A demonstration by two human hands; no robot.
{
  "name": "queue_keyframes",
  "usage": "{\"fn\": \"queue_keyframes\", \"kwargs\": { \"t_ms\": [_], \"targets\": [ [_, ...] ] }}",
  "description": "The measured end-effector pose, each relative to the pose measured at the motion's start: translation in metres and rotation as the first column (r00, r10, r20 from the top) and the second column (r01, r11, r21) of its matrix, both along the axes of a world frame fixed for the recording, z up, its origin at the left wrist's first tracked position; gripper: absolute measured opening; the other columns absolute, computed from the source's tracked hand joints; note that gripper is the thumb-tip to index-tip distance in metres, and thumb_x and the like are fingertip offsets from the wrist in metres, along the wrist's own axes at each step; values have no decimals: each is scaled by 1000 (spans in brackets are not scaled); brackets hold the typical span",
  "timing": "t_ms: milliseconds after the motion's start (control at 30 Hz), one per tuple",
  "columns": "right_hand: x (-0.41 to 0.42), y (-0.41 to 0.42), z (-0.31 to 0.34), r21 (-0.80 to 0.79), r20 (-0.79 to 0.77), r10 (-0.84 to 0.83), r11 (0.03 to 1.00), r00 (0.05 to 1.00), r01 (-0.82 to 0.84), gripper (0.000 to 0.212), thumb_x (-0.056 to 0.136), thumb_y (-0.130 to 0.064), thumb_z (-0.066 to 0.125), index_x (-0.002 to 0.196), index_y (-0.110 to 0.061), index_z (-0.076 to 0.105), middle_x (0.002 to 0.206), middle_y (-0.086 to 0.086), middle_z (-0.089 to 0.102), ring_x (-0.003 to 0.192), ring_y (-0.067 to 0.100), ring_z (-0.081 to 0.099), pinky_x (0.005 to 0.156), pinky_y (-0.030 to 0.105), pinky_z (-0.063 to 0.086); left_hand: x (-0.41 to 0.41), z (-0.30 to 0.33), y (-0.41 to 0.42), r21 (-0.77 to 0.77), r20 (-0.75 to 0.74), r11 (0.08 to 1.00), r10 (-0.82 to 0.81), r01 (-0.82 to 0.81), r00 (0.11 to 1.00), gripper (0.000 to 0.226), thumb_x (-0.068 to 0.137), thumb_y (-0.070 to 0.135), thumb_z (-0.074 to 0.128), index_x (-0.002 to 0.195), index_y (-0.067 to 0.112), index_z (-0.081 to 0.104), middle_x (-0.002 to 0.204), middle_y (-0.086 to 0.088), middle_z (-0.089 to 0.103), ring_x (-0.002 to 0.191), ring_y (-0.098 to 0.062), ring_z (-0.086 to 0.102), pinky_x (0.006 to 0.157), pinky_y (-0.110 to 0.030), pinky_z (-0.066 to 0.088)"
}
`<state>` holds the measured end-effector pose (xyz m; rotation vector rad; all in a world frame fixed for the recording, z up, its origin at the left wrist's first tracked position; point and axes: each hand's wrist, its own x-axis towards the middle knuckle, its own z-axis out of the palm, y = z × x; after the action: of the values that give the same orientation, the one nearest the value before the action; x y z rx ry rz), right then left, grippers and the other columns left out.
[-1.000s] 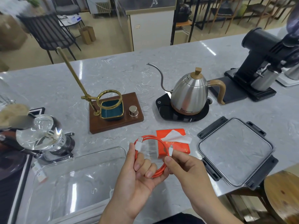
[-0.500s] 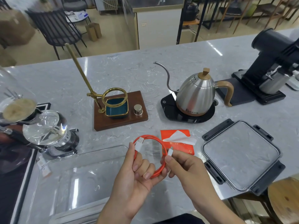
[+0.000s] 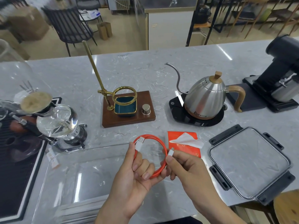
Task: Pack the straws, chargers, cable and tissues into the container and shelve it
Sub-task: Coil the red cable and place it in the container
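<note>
An orange cable (image 3: 161,143) with white plugs is coiled into a loop and held above the counter by both hands. My left hand (image 3: 135,177) grips the loop's left side and one plug. My right hand (image 3: 186,167) pinches the other white plug at the loop's right side. A clear glass container (image 3: 53,162) stands at the front left, under and left of the cable, with nothing inside. A red tissue pack (image 3: 182,143) with a white tissue sticking out lies just behind my right hand. The container's lid (image 3: 249,160), clear with black clasps, lies at the right.
A steel gooseneck kettle (image 3: 205,97) on a black base stands behind the tissues. A wooden stand (image 3: 127,110) with a brass ring and a blue dish is at centre. A glass siphon brewer (image 3: 56,122) is at left, a black grinder (image 3: 281,70) at far right.
The view has shifted slightly, so everything sits a little further right and lower. The hands keep hold of the cable loop, with the right fingers still on the plug.
</note>
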<state>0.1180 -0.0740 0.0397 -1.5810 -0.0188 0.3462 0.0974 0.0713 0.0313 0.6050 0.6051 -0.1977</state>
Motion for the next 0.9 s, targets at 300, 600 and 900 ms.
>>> {"fn": "queue_keyframes", "kwargs": {
  "t_ms": [300, 600, 900],
  "targets": [
    [1, 23, 1, 14, 19, 54, 998, 998, -55, 26, 95, -11, 59, 71, -5, 68, 51, -5, 58, 48, 8, 50, 53, 21, 44, -11, 5, 24, 127, 61, 992, -3, -4, 998, 53, 88, 56, 46, 57, 17, 30, 46, 1, 18, 44, -15, 27, 73, -52, 55],
    [-1, 75, 1, 4, 44, 194, 981, 980, -194, 23, 93, -13, 62, 76, 1, 69, 52, 4, 59, 45, 12, 51, 48, 23, 43, -38, 4, 68, 345, 139, 920, 145, -185, 980, 42, 94, 47, 37, 75, 11, 42, 56, -4, 31, 50, -19, 42, 70, -49, 58],
    [-1, 131, -7, -68, 58, 326, 944, 944, -322, 25, 95, -11, 60, 78, 6, 67, 53, 10, 61, 45, 16, 54, 49, 25, 47, -70, -11, 120, 735, 230, 592, 242, -331, 943, 16, 102, 23, 40, 99, 22, 57, 70, -1, 59, 63, -19, 64, 73, -49, 61]
  ]
}}
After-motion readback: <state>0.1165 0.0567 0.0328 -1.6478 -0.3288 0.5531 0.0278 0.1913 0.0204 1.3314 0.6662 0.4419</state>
